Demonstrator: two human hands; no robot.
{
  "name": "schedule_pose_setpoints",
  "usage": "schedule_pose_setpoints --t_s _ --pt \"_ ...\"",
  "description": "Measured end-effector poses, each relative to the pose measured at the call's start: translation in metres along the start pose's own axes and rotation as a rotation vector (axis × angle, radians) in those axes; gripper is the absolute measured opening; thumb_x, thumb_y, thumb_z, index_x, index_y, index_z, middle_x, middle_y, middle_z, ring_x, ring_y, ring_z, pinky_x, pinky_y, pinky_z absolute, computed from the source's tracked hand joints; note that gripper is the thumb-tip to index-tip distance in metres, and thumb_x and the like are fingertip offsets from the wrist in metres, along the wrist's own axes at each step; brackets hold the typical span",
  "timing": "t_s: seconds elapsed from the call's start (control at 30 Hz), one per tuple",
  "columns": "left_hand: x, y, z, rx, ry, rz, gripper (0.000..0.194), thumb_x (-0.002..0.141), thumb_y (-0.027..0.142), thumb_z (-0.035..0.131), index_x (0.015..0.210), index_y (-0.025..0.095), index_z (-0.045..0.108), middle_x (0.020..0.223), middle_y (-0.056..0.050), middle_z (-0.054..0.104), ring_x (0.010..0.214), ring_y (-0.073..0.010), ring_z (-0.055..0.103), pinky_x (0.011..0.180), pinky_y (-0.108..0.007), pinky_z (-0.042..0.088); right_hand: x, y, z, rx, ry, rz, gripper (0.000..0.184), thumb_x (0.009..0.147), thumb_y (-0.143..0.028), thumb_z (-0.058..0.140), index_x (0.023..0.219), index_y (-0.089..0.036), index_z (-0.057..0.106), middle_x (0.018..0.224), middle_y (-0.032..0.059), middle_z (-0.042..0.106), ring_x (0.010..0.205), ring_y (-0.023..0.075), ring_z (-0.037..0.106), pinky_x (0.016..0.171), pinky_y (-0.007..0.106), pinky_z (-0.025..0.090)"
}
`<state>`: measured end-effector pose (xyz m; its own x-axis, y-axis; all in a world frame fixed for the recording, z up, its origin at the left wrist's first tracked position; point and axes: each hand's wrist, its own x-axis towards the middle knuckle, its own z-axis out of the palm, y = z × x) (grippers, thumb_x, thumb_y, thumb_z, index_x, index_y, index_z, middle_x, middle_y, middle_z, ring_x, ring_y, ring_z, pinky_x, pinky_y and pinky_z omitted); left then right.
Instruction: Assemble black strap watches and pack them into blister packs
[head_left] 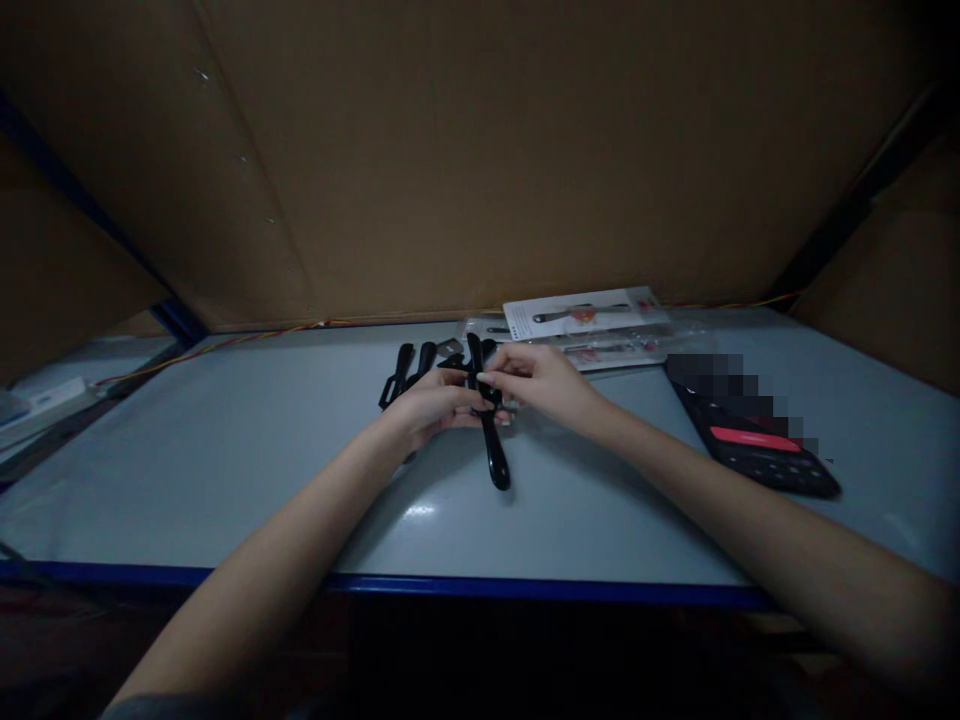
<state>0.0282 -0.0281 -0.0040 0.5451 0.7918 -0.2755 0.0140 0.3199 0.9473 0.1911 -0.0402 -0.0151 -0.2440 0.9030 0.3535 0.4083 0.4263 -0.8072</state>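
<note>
A shiny black-handled utensil (494,455) is held over the table, its rounded handle end pointing towards me. My left hand (435,408) is closed around its middle, thumb on top. From the other side my right hand (541,382) pinches the same utensil near its middle with thumb and forefinger. The fingers cover its central part, so its exact kind does not show. Just beyond my left hand lie more black-handled utensils (405,362), partly hidden, with black holder-like pieces among them.
Flat clear packs with printed cards (581,315) lie at the back. A black device with a red band (754,440), partly pixelated, rests on the right of the grey table (247,450). Brown board walls (465,160) enclose the back. A white power strip (45,412) is far left.
</note>
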Motion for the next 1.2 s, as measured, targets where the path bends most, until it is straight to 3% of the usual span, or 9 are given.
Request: schedule_pose_setpoints --t_s 0.13,0.3,0.6,0.7,0.87,1.1,1.2 --pt "-0.001 0.001 0.0 -0.006 -0.032 0.014 0.023 0.068 -0.003 0.056 0.089 0.005 0.058 0.08 -0.011 0.068 0.07 -0.0163 0.067 0.077 -0.03 0.052 0.0 -0.004 -0.004 0.071 -0.043 0.003 0.022 0.079 -0.036 0.055 0.071 -0.016 0.059 0.058 0.0002 0.056 0.053 0.0118 0.053 0.05 0.026 0.04" --pt "-0.001 0.002 0.001 -0.004 -0.013 0.026 0.02 0.069 -0.002 0.056 0.087 0.005 0.058 0.078 -0.011 0.068 0.071 -0.0174 0.068 0.076 -0.029 0.052 0.002 -0.004 -0.011 0.106 -0.102 0.006 0.014 0.073 -0.026 0.061 0.082 -0.016 0.064 0.073 0.0033 0.064 0.065 0.0137 0.057 0.059 0.027 0.044" --pt "0.003 -0.003 -0.001 -0.045 -0.011 0.022 0.026 0.065 -0.005 0.06 0.088 0.005 0.055 0.073 -0.01 0.066 0.068 -0.0173 0.068 0.075 -0.031 0.054 0.001 -0.002 -0.007 -0.117 -0.016 -0.031 0.015 0.069 -0.028 0.066 0.071 -0.017 0.056 0.065 0.0001 0.056 0.059 0.012 0.05 0.053 0.025 0.037" --pt "0.003 -0.004 -0.001 -0.045 -0.016 0.021 0.024 0.065 -0.005 0.059 0.086 0.005 0.055 0.071 -0.009 0.066 0.067 -0.0169 0.068 0.073 -0.029 0.054 0.0 -0.003 -0.004 -0.208 0.026 -0.107 0.02 0.071 -0.028 0.065 0.063 -0.018 0.05 0.062 -0.0008 0.053 0.057 0.0111 0.047 0.051 0.025 0.034" --pt "0.002 -0.004 0.0 -0.021 -0.03 0.004 0.026 0.065 -0.004 0.06 0.09 0.004 0.056 0.071 -0.01 0.066 0.067 -0.016 0.067 0.072 -0.028 0.054 -0.004 -0.005 -0.001 -0.315 0.014 -0.185 0.007 0.079 -0.025 0.057 0.077 -0.018 0.058 0.061 -0.0019 0.052 0.056 0.0106 0.046 0.052 0.025 0.03" --pt "0.001 -0.001 0.001 -0.032 -0.012 0.007 0.026 0.068 -0.005 0.057 0.092 0.004 0.056 0.074 -0.011 0.067 0.067 -0.0158 0.067 0.076 -0.03 0.053 -0.003 -0.007 -0.002 -0.21 -0.022 -0.164 0.021 0.083 -0.031 0.051 0.073 -0.016 0.062 0.066 0.0015 0.059 0.06 0.0118 0.051 0.055 0.025 0.035" --pt "0.001 0.0 0.001 -0.036 -0.005 0.017 0.024 0.069 -0.006 0.055 0.091 0.004 0.057 0.076 -0.011 0.067 0.069 -0.0162 0.068 0.077 -0.029 0.052 -0.001 -0.007 -0.007 -0.148 -0.047 -0.129 0.019 0.082 -0.025 0.049 0.078 -0.016 0.064 0.072 0.0034 0.062 0.064 0.013 0.054 0.058 0.026 0.038"
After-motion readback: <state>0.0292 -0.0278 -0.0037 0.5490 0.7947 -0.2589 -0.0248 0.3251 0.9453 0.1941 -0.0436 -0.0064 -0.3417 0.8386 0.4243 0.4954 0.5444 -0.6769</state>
